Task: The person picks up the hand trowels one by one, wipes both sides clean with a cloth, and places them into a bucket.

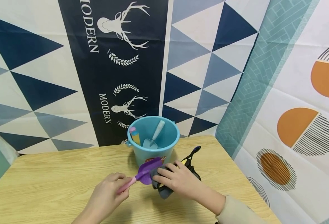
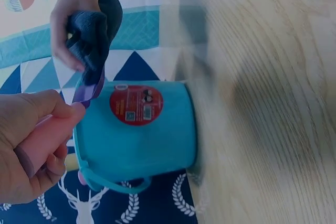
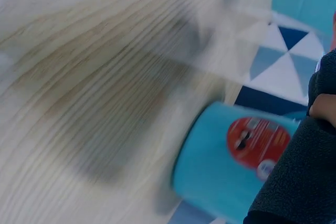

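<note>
My left hand grips the pink handle of a toy shovel with a purple scoop, held above the table. Against the scoop, my right hand holds a dark grey cloth, its fingers bent over it. In the left wrist view the cloth wraps the far end of the scoop and partly hides it. Just behind the hands stands a light blue bucket with a red label. Inside it are a pale blue toy shovel and a yellow, blue and pink piece.
A black item with straps, a bit of yellow and a blue tip lies beyond my right hand, partly hidden. The wooden table meets a patterned wall sheet at the back and another sheet on the right.
</note>
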{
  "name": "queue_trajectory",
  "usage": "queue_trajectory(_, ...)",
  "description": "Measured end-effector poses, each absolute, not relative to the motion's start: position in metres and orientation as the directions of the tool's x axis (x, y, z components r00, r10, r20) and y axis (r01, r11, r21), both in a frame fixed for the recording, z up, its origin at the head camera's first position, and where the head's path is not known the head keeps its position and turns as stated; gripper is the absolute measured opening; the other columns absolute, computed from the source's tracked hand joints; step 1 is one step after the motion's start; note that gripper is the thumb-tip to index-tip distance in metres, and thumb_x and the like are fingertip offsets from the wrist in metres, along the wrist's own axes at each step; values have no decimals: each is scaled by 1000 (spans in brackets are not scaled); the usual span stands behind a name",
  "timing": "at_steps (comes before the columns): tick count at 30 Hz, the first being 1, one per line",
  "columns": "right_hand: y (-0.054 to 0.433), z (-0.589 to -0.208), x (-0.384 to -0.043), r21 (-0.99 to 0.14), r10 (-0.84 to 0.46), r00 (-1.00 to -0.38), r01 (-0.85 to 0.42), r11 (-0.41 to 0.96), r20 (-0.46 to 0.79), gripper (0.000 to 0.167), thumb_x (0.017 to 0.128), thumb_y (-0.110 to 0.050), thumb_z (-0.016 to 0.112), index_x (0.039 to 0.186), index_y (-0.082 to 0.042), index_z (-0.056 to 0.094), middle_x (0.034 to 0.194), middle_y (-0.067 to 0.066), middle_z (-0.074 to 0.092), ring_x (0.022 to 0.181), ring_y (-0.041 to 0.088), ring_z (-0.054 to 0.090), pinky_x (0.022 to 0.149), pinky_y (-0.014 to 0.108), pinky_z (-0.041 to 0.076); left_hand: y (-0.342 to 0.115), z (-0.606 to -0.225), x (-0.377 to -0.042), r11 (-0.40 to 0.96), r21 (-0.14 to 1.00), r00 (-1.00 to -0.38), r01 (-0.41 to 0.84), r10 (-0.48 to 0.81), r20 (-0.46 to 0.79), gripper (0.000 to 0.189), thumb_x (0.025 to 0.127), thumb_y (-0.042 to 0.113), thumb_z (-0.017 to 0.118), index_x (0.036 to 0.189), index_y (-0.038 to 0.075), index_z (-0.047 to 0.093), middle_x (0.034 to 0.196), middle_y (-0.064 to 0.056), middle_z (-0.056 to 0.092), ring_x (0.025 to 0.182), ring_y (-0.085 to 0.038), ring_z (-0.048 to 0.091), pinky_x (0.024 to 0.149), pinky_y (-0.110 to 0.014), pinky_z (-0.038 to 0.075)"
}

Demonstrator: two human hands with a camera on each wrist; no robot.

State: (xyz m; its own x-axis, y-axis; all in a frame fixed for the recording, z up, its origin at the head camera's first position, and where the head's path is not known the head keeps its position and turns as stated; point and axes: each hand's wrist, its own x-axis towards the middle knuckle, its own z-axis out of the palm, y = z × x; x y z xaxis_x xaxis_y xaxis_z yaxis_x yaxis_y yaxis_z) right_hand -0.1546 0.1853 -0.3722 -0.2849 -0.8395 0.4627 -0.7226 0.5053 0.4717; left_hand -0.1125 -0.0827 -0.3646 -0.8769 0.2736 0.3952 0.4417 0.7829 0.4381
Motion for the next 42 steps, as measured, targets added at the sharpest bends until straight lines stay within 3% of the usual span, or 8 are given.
queue_trajectory(4, 200, -374, -164, 457, -806, -311, -696, 554, 503, 30, 89, -19, 49, 114, -26, 62, 112, -8, 64, 92, 15, 57, 71, 31, 44, -92, -366, -112, 781, 445, -875, 437, 253, 413, 26, 70, 13, 78, 95, 16, 75, 86, 9, 63, 74, -4, 54, 64, -20, 49)
queue_trajectory(6, 208, -375, -168, 411, -778, -331, -702, 581, 534, 31, 84, -16, 59, 114, -25, 63, 111, -6, 65, 92, 15, 58, 71, 32, 44, -96, -366, -112, 772, 472, -882, 427, 241, 404, 27, 70, 13, 78, 96, 18, 75, 87, 11, 63, 75, -4, 55, 66, -21, 50)
queue_trajectory(9, 215, -377, -171, 285, -709, -395, -718, 635, 584, 48, 70, -12, 77, 115, -23, 63, 110, -4, 65, 94, 17, 59, 72, 33, 45, -100, -366, -112, 755, 528, -906, 389, 209, 368, 29, 71, 13, 79, 98, 20, 74, 90, 12, 64, 77, -4, 57, 68, -21, 51)
queue_trajectory(11, 215, -376, -171, 185, -651, -436, -726, 662, 622, 54, 66, -12, 81, 115, -23, 63, 111, -3, 65, 96, 17, 59, 74, 34, 46, -101, -367, -113, 738, 554, -907, 386, 194, 374, 30, 71, 12, 79, 99, 20, 73, 90, 13, 65, 78, -4, 57, 67, -20, 51)
queue_trajectory(21, 204, -366, -167, -293, -373, -588, -740, 605, 717, 53, 73, -9, 76, 122, -18, 59, 118, 3, 63, 107, 20, 57, 88, 39, 47, -93, -377, -112, 606, 646, -869, 464, 168, 466, 31, 71, 3, 76, 97, 20, 73, 92, 14, 66, 78, 0, 56, 63, -17, 49)
queue_trajectory(29, 192, -362, -156, -635, -132, -746, -634, 442, 653, 53, 77, 0, 73, 124, -14, 55, 121, 5, 59, 110, 5, 55, 88, 28, 50, -81, -388, -110, 443, 772, -880, 455, 95, 465, 30, 76, 3, 73, 101, 18, 71, 95, 8, 67, 68, 0, 52, 53, -19, 48)
queue_trajectory(34, 180, -359, -151, -707, -63, -769, -615, 349, 637, 52, 79, 1, 70, 126, -13, 53, 124, 8, 58, 112, 1, 53, 88, 25, 51, -69, -389, -108, 346, 841, -898, 415, 9, 439, 26, 77, 6, 74, 101, 17, 71, 94, 6, 68, 68, -2, 54, 53, -21, 48)
queue_trajectory(42, 162, -366, -145, -623, -124, -673, -727, 288, 729, 55, 76, 7, 69, 125, -8, 51, 117, 12, 58, 108, 6, 56, 83, 27, 53, -50, -383, -105, 195, 934, -951, 298, -22, 308, 24, 80, 15, 73, 105, 15, 72, 101, 0, 68, 77, -4, 57, 59, -22, 51)
